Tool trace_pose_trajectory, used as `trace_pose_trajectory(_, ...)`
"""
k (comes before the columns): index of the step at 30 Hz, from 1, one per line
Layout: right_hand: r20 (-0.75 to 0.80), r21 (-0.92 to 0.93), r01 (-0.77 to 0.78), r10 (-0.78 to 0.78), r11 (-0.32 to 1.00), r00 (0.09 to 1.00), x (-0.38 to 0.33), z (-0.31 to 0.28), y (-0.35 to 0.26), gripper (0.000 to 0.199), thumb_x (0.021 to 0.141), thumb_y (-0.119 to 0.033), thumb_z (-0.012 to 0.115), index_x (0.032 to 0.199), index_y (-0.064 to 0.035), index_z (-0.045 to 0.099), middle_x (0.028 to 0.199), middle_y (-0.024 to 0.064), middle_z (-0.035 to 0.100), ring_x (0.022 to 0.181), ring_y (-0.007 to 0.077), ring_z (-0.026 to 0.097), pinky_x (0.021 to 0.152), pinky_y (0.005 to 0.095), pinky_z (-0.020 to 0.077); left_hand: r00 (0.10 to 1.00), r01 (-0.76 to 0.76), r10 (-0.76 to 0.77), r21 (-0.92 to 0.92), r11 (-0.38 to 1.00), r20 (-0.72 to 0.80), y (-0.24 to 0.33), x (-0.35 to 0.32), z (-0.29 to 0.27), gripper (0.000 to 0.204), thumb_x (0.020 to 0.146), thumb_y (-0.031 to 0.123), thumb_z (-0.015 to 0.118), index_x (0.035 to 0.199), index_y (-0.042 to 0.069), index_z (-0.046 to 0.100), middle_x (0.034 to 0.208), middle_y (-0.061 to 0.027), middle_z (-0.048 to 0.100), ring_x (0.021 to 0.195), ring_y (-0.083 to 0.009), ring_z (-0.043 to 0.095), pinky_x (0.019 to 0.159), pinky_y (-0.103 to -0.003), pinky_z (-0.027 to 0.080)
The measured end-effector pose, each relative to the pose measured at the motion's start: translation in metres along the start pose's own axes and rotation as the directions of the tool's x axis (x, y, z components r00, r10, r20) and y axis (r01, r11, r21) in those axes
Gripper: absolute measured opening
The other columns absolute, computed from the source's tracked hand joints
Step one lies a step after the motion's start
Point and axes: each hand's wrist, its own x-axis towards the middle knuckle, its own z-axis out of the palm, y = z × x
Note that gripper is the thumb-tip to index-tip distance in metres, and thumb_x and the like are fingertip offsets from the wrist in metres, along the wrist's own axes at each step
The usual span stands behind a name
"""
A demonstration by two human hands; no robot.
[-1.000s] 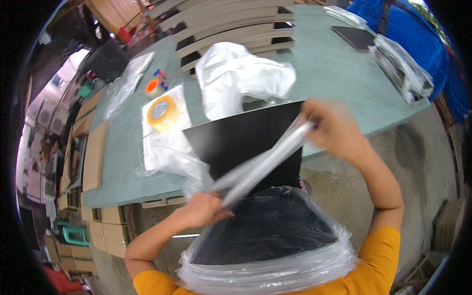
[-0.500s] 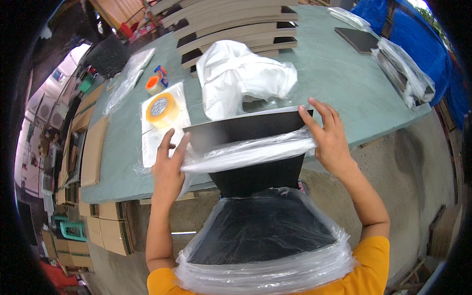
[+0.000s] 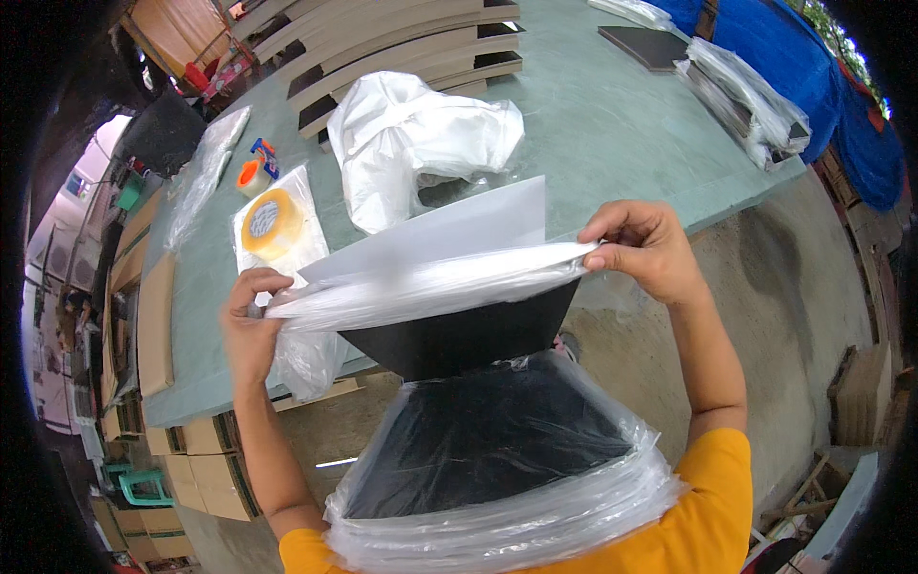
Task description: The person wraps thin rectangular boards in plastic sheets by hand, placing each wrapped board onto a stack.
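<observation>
A packing workshop: a long green worktop (image 3: 612,124), stacked cardboard boxes (image 3: 206,469), tape rolls (image 3: 272,222), bagged black panels (image 3: 751,96), bare concrete floor (image 3: 794,287)

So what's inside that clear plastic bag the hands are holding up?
A flat black sheet sticks out below the clear plastic bag, held by the left hand and right hand. Its upper part is covered by glare.

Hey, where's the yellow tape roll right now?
The yellow tape roll lies on the green table left of centre, just above the left hand, beside the white bag.
</observation>
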Motion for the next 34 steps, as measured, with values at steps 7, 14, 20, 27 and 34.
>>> trace_pose_trajectory(7,0.473,0.355,-0.396,0.203,0.847,0.857,-0.016,-0.013,0.047,0.037,0.067,-0.012,0.069,0.098,0.0005,0.053,0.079,0.0038,0.059,0.069,0.0081,0.056,0.062,0.0185,0.0445,0.739,0.627,-0.207,-0.541,0.561,0.641,-0.077,-0.057,-0.01,0.04,0.046,0.012,0.073,0.08,-0.003,0.059,0.078,-0.0079,0.059,0.071,-0.0143,0.055,0.064,-0.022,0.042)
trace_pose_trajectory(14,0.027,-0.209,-0.777,0.798,0.593,0.602,-0.077,0.013,0.28,0.021,0.071,-0.011,0.057,0.09,-0.0029,0.056,0.079,0.0089,0.059,0.076,0.0207,0.058,0.067,0.03,0.0452,0.36,0.931,-0.69,-0.192,0.311,0.628,-0.186,-0.223,0.115,0.029,0.065,0.018,0.065,0.086,-0.002,0.06,0.08,-0.0094,0.06,0.073,-0.0177,0.054,0.067,-0.028,0.043)
trace_pose_trajectory(20,-0.121,-0.527,-0.617,0.667,0.585,0.735,-0.055,0.013,0.211,0.018,0.075,-0.012,0.051,0.086,-0.0005,0.061,0.086,0.0161,0.061,0.081,0.0247,0.059,0.072,0.0323,0.0456,0.577,0.4,-0.608,0.461,0.792,0.544,-0.124,-0.163,0.083,0.023,0.071,0.011,0.06,0.091,0.0,0.059,0.079,-0.0115,0.059,0.078,-0.0236,0.056,0.071,-0.031,0.042)
trace_pose_trajectory(27,0.827,0.537,-0.161,-0.479,0.828,0.293,-0.029,0.041,0.057,0.049,0.083,-0.04,0.047,0.114,-0.0015,0.05,0.114,0.02,0.05,0.113,0.0298,0.044,0.094,0.0432,0.0302,0.185,0.484,0.778,-0.745,0.46,0.601,0.026,-0.068,-0.001,0.027,0.079,0.022,0.058,0.093,0.0,0.059,0.075,-0.008,0.056,0.063,-0.0217,0.053,0.059,-0.028,0.042)
trace_pose_trajectory(34,0.735,-0.414,-0.282,0.501,0.865,0.458,-0.061,0.067,0.196,0.057,0.085,-0.044,0.041,0.128,-0.0074,0.033,0.132,0.0176,0.03,0.124,0.0279,0.027,0.103,0.0372,0.0171,0.35,0.517,-0.208,-0.003,0.856,0.913,-0.074,-0.153,0.127,0.032,0.078,0.023,0.059,0.106,0.008,0.053,0.08,-0.0055,0.055,0.073,-0.0121,0.047,0.069,-0.026,0.04)
